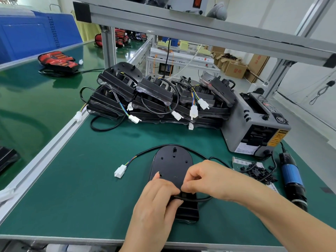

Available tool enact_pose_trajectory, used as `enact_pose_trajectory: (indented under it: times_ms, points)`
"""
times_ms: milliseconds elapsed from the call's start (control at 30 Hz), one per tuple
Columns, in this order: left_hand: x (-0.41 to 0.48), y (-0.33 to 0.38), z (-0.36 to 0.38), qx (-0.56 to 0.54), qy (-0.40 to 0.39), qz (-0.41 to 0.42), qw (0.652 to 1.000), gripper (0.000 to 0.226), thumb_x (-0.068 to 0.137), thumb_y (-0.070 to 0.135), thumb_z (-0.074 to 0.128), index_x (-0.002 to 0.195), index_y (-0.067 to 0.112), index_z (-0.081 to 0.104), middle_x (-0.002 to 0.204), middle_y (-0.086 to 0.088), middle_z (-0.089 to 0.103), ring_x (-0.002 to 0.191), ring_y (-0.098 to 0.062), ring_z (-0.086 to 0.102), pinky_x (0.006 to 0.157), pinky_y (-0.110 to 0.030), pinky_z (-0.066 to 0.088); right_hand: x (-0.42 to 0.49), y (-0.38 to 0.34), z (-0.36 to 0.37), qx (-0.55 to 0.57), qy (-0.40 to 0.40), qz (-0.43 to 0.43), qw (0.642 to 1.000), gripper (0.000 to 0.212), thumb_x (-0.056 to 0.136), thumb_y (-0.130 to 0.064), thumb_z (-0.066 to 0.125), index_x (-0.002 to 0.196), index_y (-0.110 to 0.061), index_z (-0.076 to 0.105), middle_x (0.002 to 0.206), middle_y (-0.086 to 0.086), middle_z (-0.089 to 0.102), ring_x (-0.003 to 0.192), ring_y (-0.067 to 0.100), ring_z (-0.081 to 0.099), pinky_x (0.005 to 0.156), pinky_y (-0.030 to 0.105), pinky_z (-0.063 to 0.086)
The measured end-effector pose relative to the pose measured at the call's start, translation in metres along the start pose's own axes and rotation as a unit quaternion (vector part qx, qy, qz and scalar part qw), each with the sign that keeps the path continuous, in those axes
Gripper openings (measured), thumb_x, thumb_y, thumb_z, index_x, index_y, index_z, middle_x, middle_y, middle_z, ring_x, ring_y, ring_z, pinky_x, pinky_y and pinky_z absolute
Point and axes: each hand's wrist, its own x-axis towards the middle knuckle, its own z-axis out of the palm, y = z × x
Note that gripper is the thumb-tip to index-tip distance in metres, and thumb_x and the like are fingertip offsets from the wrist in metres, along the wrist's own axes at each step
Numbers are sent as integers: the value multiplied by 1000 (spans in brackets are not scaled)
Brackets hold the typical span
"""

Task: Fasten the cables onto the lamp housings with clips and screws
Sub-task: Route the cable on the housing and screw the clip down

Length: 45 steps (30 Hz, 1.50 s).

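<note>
1. A lamp housing (172, 168) lies on the bench in front of the person. The left hand (154, 200) and right hand (205, 179), fingers curled, pinch its cable (190, 198) at the neck.
2. Any clip there is hidden. Screwing likely remains, since the electric screwdriver (291, 177) lies aside.
3. The stacked housings (158, 95) wait behind.

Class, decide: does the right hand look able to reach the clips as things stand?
Likely yes: clips lie near the right hand, only the cable it pinches lying between.
</note>
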Motion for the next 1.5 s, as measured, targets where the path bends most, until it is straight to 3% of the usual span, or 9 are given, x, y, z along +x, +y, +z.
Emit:
enact_pose_trajectory:
  times_ms: [67,167,267,467,700,867,1000,1267,1500]
  points:
    - [1,1,-4,-1,-43,-44,998,23,67,6,81,84,12,67,89,8,60,90,-4,51,101,-15,35,0,1,0,-1,-4,1,1000,15,79,-39,67,69,-28,65,59,-10,55,42,6,37,37,16,30]
    - [7,8,-12,0,-113,-112,987,23,70,26,80,88,24,67,97,21,48,93,3,45,83,-1,32,-2,2,1,9,-2,-4,1000,14,79,-41,66,73,-28,66,68,-3,59,55,13,43,50,29,38]
    - [13,12,-13,-21,-154,-156,975,13,76,43,67,85,34,63,95,26,40,97,4,41,76,-3,30,-4,3,3,-2,15,-22,1000,15,80,-40,65,77,-25,67,76,-1,64,63,8,48,63,33,44]
    - [19,16,-16,-52,-160,-177,970,16,75,33,72,72,38,58,98,28,41,102,4,39,78,-2,28,-11,5,5,17,35,-45,998,11,80,-37,68,76,-27,68,83,-4,69,77,15,59,77,34,49]
    - [19,18,-15,-60,-159,-183,968,18,74,29,74,71,39,59,90,22,48,107,10,34,83,0,25,-20,12,14,-36,111,-103,988,12,81,-38,69,73,-34,61,78,-21,62,73,-6,51,65,11,37]
    - [19,18,-13,-57,-152,-180,970,23,74,28,74,67,41,56,88,22,48,105,9,34,83,-1,25,-28,22,34,-179,290,-241,909,24,85,-43,55,73,-23,61,72,-15,55,74,5,47,68,19,38]
    - [18,17,-13,-53,-154,-177,971,20,75,31,74,70,40,57,89,22,47,105,9,34,83,-2,26,-28,28,44,-199,341,-273,877,22,87,-34,58,73,-17,63,74,-11,57,74,13,53,67,21,41]
    - [19,17,-12,-50,-154,-175,971,22,75,30,73,69,41,55,89,23,48,106,8,34,84,-2,26,-28,27,49,-187,368,-273,869,19,82,-30,60,69,-16,61,70,-10,55,69,13,51,62,21,40]
    - [18,17,-12,-48,-154,-171,972,25,74,27,72,69,42,53,90,23,47,107,8,33,84,-1,25,-30,23,52,-143,363,-219,894,12,73,-28,66,67,-19,60,67,-14,54,68,2,44,61,17,37]
